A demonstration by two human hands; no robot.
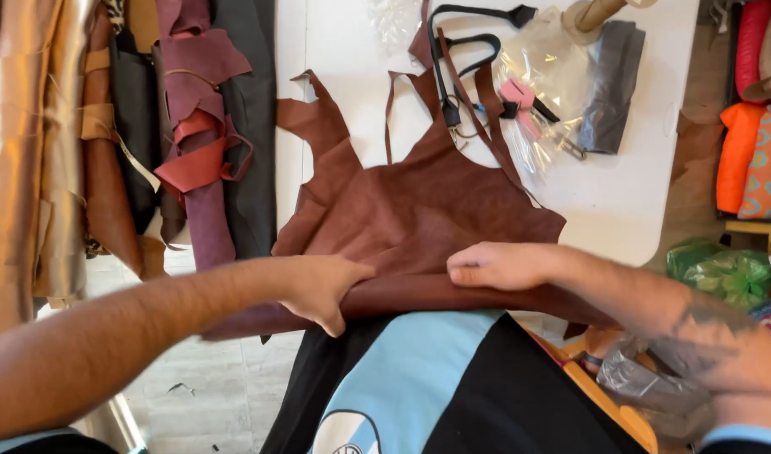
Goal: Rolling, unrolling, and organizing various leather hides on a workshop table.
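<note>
Leather hide (419, 210), reddish brown, lies spread on the white desk (638, 202), its near edge rolled at the desk's front. Left hand (322, 290) grips that rolled edge with fingers curled under it; right hand (499, 265) presses on it, fingers folded, just beside.

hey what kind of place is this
Probably a leather workshop. Both hands, left and right, press a brown hide on a white table; more hides hang at the left, and straps lie on the table.

Both hands (322, 290) on leather hide (411, 206) (reddish-brown)
</note>
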